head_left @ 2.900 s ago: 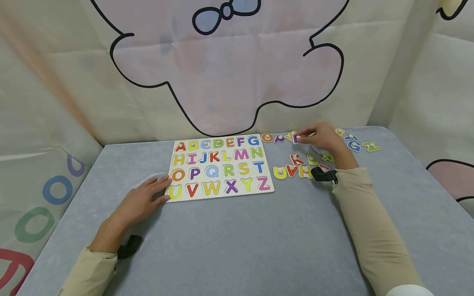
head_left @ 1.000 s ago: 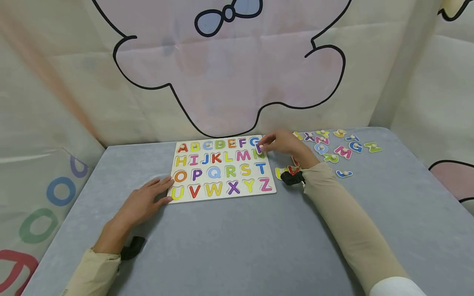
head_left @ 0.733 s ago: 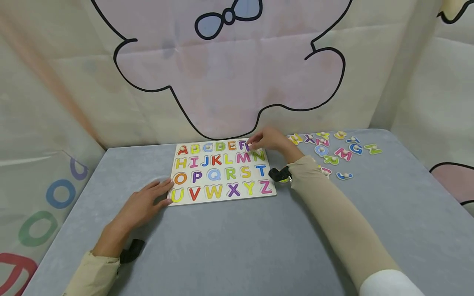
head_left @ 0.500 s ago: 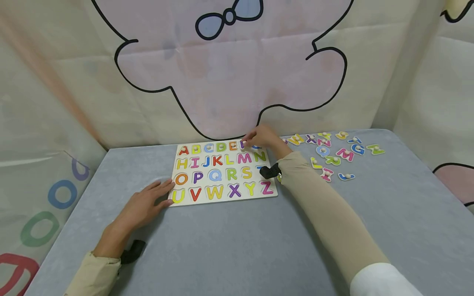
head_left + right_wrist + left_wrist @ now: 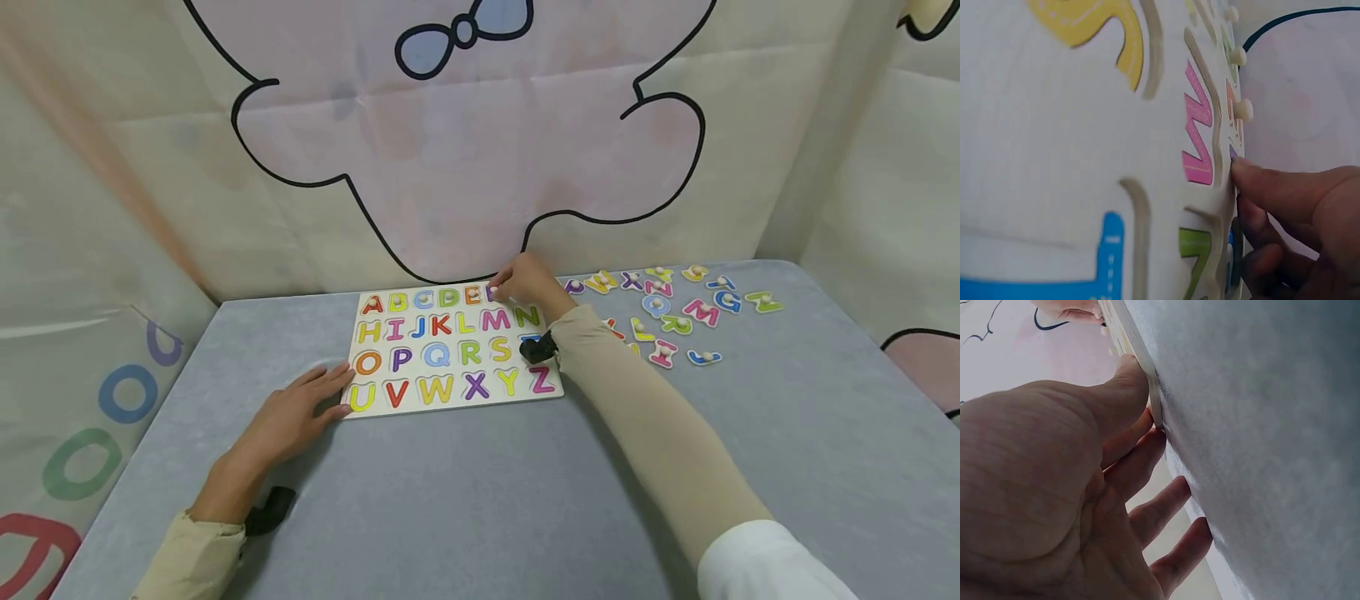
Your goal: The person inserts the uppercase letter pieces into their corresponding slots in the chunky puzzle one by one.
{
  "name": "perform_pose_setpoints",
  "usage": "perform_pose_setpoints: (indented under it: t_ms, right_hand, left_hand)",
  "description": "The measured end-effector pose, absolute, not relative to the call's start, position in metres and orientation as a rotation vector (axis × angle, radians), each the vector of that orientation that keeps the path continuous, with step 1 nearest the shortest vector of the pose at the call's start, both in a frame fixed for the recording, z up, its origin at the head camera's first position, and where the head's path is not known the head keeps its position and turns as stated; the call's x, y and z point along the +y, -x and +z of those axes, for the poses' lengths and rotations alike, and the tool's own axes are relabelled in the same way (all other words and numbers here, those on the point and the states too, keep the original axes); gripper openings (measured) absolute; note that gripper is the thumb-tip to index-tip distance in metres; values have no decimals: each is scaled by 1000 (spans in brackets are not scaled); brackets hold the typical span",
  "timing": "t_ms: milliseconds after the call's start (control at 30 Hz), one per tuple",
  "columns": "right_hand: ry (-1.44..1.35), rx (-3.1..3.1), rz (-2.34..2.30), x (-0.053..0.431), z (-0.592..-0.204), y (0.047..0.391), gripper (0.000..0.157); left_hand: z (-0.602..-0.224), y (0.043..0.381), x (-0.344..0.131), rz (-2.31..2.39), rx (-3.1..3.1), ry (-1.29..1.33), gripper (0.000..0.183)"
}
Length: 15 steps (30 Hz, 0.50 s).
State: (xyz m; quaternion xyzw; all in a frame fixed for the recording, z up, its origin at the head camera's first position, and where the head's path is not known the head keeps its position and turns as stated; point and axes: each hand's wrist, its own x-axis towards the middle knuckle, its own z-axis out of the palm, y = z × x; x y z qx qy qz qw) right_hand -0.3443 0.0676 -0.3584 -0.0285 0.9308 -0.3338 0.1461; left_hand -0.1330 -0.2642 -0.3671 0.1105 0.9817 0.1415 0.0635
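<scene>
A white wooden alphabet puzzle board (image 5: 453, 342) lies on the table, with knobbed letter pieces seated in its A to E slots. My right hand (image 5: 528, 282) is over the F slot in the top row, thumb and fingers pinching a purple letter F piece (image 5: 492, 293). In the right wrist view, the fingers mostly cover that piece, beside the knobbed E piece (image 5: 1244, 110). At the board's left side rests my left hand (image 5: 292, 417), fingers extended. The left wrist view has its thumb (image 5: 1127, 384) against the board's edge (image 5: 1155, 403).
Loose knobbed letter pieces are scattered right of the board, among them a pink M (image 5: 702, 312), a blue J (image 5: 704, 357) and a purple X (image 5: 631, 280). My right sleeve (image 5: 645, 417) crosses above the table and hides some pieces. A printed cloth wall (image 5: 420, 217) stands behind.
My right hand took the purple F piece from the loose letters and carried it left to the F slot, where it now stays nearly still. The left hand keeps its place.
</scene>
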Motion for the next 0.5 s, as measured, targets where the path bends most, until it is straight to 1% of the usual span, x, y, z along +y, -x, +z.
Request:
perform_pose_setpoints:
  t_ms: [133, 267, 400, 500]
  right_hand:
    - [105, 2667, -959, 69, -358, 345, 18]
    - [115, 2653, -972, 79, -352, 344, 26]
    - [164, 2673, -1008, 100, -345, 336, 30]
    - [273, 2721, -982, 123, -339, 324, 30]
  left_hand:
    - [-368, 133, -265, 427, 2966, -328, 62]
    - [-367, 134, -265, 427, 2964, -335, 61]
    - [-367, 135, -263, 425, 2958, -333, 62]
    - [-368, 134, -263, 423, 2950, -320, 62]
